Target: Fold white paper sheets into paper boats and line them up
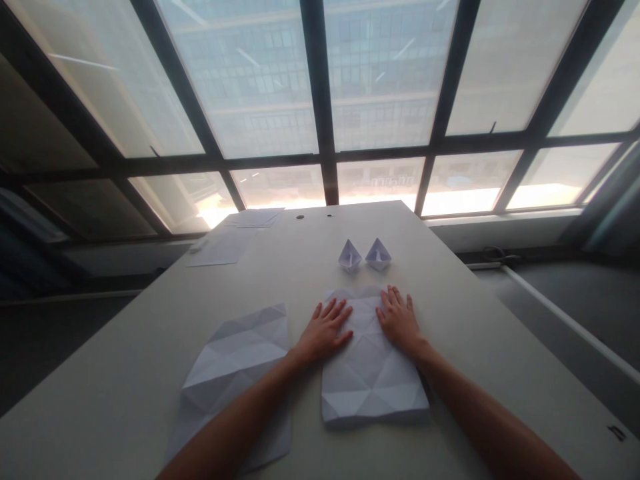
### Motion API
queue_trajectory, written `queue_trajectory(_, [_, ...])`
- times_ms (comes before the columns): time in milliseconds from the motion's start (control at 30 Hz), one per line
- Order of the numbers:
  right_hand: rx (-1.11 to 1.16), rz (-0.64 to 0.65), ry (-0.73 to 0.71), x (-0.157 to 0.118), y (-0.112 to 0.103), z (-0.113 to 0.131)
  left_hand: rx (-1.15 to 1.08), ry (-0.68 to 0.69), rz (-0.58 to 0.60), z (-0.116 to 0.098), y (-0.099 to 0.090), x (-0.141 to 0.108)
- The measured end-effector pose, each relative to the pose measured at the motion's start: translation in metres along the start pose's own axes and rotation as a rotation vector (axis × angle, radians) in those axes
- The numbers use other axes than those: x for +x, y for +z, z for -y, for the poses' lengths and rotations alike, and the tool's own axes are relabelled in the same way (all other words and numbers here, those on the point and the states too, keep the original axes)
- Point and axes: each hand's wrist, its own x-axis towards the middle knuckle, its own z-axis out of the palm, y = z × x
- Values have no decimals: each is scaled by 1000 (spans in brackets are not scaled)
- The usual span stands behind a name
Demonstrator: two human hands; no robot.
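Note:
A creased sheet of white paper [373,370] lies on the white table in front of me, with folds crossing it and its near edge raised a little. My left hand [326,331] rests flat on its left side, fingers spread. On its right side my right hand [399,319] lies flat too, fingertips close to the far edge. A second creased sheet [235,363] lies to the left, partly hidden under my left forearm. Just beyond the sheet stand two small folded paper boats, the left boat [349,256] and the right boat [379,255].
Flat white sheets [220,248] lie at the table's far left, with a small pale object [199,245] by them. The table [150,360] reaches toward large framed windows [380,73]. A small dark item [617,433] is near the right edge. A white pipe [570,320] crosses the floor.

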Motion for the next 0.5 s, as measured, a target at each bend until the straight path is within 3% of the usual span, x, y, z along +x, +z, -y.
queue_trajectory(133, [11,-52,-154,-8,-10,16,5,-5,-19,-1,0,0])
queue_trajectory(300, [176,137,-451,-21,-7,42,21,-38,-53,1,6,2])
queue_trajectory(500, [193,185,-416,-28,-2,48,24,-64,-99,5,13,3])
